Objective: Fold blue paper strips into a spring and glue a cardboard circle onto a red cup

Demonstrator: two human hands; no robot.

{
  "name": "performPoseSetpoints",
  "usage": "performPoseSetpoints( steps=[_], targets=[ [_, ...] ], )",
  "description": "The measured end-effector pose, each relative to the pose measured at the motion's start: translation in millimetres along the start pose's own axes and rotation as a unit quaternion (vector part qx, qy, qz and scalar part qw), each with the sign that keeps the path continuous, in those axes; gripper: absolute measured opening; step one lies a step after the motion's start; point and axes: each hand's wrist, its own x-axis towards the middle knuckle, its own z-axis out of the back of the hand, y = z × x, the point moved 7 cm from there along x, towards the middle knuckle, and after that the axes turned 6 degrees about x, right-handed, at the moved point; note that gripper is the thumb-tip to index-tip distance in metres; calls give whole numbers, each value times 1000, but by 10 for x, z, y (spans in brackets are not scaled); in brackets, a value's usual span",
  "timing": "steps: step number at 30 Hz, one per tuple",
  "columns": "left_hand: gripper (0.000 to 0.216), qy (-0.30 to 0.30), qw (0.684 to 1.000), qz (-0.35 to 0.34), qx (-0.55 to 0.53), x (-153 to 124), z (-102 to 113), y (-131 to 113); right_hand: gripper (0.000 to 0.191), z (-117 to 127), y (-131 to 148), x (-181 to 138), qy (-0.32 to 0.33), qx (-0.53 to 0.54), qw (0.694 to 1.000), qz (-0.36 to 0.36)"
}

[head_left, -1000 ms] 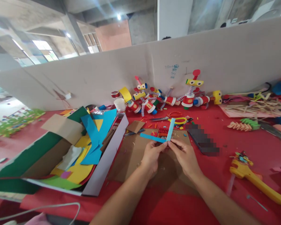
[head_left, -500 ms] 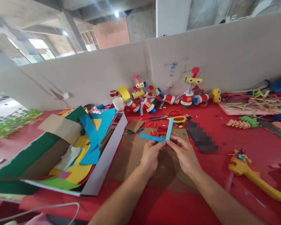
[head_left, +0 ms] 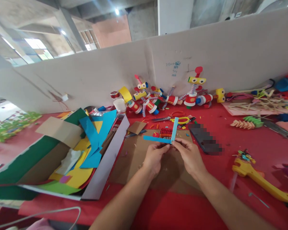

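2 blue paper strips point(head_left: 175, 128) meet at a corner to form an L, held up over a brown cardboard sheet point(head_left: 131, 163): 1 runs left, the other points away from the person. Whether they are glued at the corner cannot be told. They look light and thin, likely to bend or crease under a hard squeeze, so the overlapped corner seems the soundest place to hold, with a gentle pinch.

The left hand point(head_left: 155, 157) and right hand point(head_left: 190, 156) are both closed in a pinch on that corner, thumbs on top and nearly touching, fingers curled beneath. The forearms reach in from the lower edge and slant toward each other.

Just beyond the corner lies a folded red paper spring point(head_left: 166, 132), then yellow-handled scissors point(head_left: 183, 120). To the left is an open box point(head_left: 108, 164) of coloured paper; to the right, a yellow glue gun point(head_left: 259, 180). Colourful paper-and-cup toys point(head_left: 191, 100) line the grey partition point(head_left: 105, 73) behind the red table point(head_left: 168, 210).
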Motion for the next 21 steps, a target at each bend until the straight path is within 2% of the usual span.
performPoseSetpoints(
  steps=[4,8,21],
  targets=[
    [8,0,996,51,-70,44,41,67,18,-22,-19,28,4,87,995,-47],
    [10,-32,990,97,-100,80,102,158,18,-24,-53,27,-3,96,993,-71],
    [13,-77,988,106,-78,97,163,209,16,-38,-80,23,15,59,996,-61]
  ],
)
